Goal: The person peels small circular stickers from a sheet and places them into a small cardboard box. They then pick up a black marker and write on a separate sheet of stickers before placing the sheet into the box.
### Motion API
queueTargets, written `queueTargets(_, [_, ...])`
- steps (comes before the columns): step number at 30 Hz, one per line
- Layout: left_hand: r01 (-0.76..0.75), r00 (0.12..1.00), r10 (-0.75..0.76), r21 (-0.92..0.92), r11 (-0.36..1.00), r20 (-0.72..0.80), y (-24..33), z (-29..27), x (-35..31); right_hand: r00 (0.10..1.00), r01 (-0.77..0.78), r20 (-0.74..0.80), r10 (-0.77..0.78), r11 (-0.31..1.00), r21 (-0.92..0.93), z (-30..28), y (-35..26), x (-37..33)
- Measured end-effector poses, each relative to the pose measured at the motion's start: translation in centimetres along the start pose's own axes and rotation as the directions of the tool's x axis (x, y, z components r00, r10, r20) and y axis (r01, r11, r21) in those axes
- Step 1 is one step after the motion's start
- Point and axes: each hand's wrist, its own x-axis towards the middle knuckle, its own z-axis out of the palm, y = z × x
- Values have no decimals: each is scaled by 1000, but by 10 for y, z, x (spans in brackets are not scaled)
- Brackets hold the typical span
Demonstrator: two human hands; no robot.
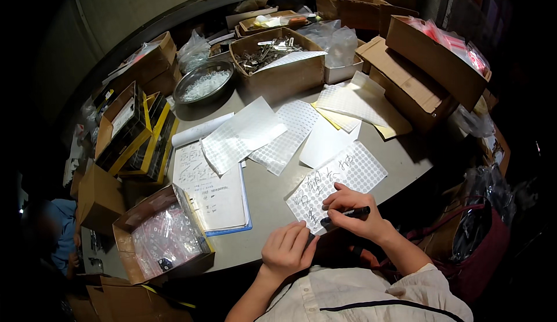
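Observation:
My right hand (361,214) grips a black marker (361,212), its tip down at a sheet of round grey stickers (362,174). Large handwritten black characters run across that sheet, which lies slanted at the table's near edge. At the sheet's lower corner is my left hand (285,248), its fingers closed. A small dark piece that looks like the marker's cap (311,239) shows between its thumb and fingers. Farther off lie more sticker sheets (246,130) and a plain white sheet (331,142), partly overlapping.
Left of my hands are a blue clipboard with papers (212,191) and an open box of small plastic bags (162,238). Behind stand a metal bowl of clear pieces (204,84) and a carton of metal parts (278,69). Cardboard boxes (418,69) crowd the right; a person (62,229) is far left.

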Motion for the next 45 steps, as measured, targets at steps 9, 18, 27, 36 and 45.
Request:
queueTargets(9, [0,1000,0,-10,1000,4,0,1,1,992,23,-120,-31,997,-71,-5,9,8])
queueTargets(18, [6,1000,-6,2,1000,19,0,0,1,997,13,-74,-20,995,-99,-11,16,7])
queueTargets(27, [11,1000,-11,-2,1000,6,-1,1,0,991,-40,-128,35,999,-35,-13,9,4])
queueTargets(36, [8,1000,-8,2,1000,3,0,1,0,997,6,-82,-12,997,-74,-14,9,2])
queueTargets(45, [9,1000,-9,-5,1000,12,0,2,1,996,-25,-89,25,1000,0,-16,13,-3])
